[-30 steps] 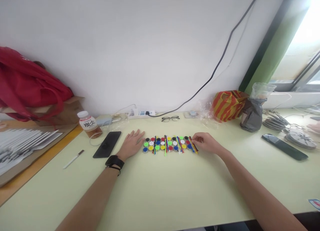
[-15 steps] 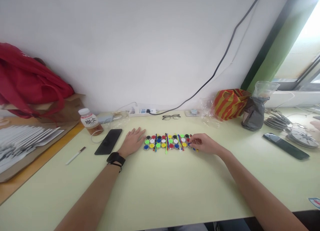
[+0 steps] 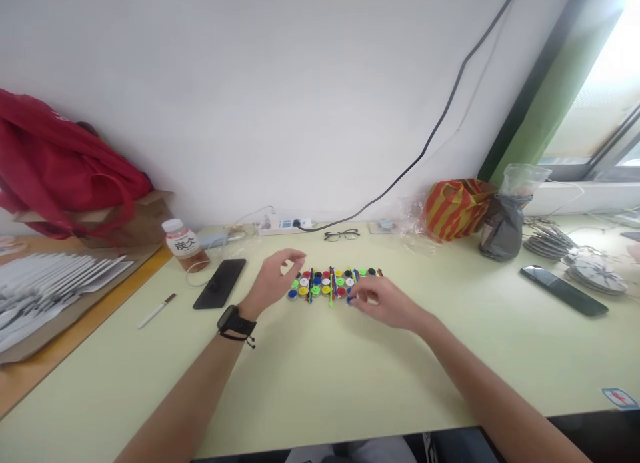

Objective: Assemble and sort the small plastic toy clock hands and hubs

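Observation:
Rows of small round coloured discs (image 3: 303, 291) lie on the table, with thin coloured plastic sticks (image 3: 331, 289) laid between groups of them. My left hand (image 3: 273, 279) is raised just left of the rows, its thumb and forefinger apart and nothing between them. Over the right part of the rows, my right hand (image 3: 383, 301) has its thumb and fingers pinched together. Something blue shows at those fingertips; I cannot tell whether it is gripped or is a disc lying under them. The hand hides several discs and stick ends.
Behind the discs are eyeglasses (image 3: 342, 235) and a power strip (image 3: 285, 225). A black phone (image 3: 220, 284), a drink bottle (image 3: 185, 245) and a pen-like stick (image 3: 157, 311) lie left. Rightward are a striped bag (image 3: 455, 209), a grey bag (image 3: 504, 229) and another phone (image 3: 565, 291).
My left hand has lifted from lying flat and turned, thumb and forefinger apart. My right hand has moved left from the right end of the disc rows, uncovering sticks there.

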Demonstrator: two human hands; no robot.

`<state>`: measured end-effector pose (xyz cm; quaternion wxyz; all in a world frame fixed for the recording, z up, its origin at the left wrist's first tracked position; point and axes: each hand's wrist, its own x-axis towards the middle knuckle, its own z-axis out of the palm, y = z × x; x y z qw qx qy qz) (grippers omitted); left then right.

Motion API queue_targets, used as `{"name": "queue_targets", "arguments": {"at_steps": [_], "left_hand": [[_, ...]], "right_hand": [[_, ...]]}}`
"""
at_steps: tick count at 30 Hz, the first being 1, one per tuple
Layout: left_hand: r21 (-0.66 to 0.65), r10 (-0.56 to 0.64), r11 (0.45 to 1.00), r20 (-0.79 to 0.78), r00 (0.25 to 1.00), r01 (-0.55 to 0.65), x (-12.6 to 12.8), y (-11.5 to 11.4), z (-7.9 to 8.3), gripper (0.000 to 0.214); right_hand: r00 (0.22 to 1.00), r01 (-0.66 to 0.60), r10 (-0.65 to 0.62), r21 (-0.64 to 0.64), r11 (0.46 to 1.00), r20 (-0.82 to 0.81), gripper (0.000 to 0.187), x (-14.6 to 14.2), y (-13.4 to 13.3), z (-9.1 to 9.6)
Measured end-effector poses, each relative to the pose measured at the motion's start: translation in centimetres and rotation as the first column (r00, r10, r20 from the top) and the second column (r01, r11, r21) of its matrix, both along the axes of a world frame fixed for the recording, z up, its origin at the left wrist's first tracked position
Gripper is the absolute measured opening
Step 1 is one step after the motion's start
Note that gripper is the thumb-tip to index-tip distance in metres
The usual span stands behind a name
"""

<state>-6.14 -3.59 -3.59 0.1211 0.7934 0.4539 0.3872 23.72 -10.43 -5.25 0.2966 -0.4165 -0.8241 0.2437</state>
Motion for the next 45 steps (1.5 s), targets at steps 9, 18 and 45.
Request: {"name": "queue_targets", "arguments": {"at_steps": [9, 18, 45], "left_hand": [[-0.274, -0.380, 0.899, -0.102, 0.919, 0.342, 2.9, -6.7, -1.8, 0.039], [-0.272, -0.368, 0.910, -0.183, 0.912, 0.312, 4.2, -6.8, -3.3, 0.038], [-0.277, -0.396, 0.898, -0.171, 0.902, 0.342, 4.8, -7.3, -3.8, 0.026]], "right_hand": [[0.977, 0.205, -0.208, 0.054, 0.977, 0.053, 0.021, 2.4, 0.0, -0.9], [0.782, 0.443, -0.435, 0.095, 0.892, 0.447, 0.025, 4.4, 1.2, -1.9], [0.755, 0.493, -0.481, 0.099, 0.864, 0.445, 0.011, 4.5, 1.7, -2.1]]}}
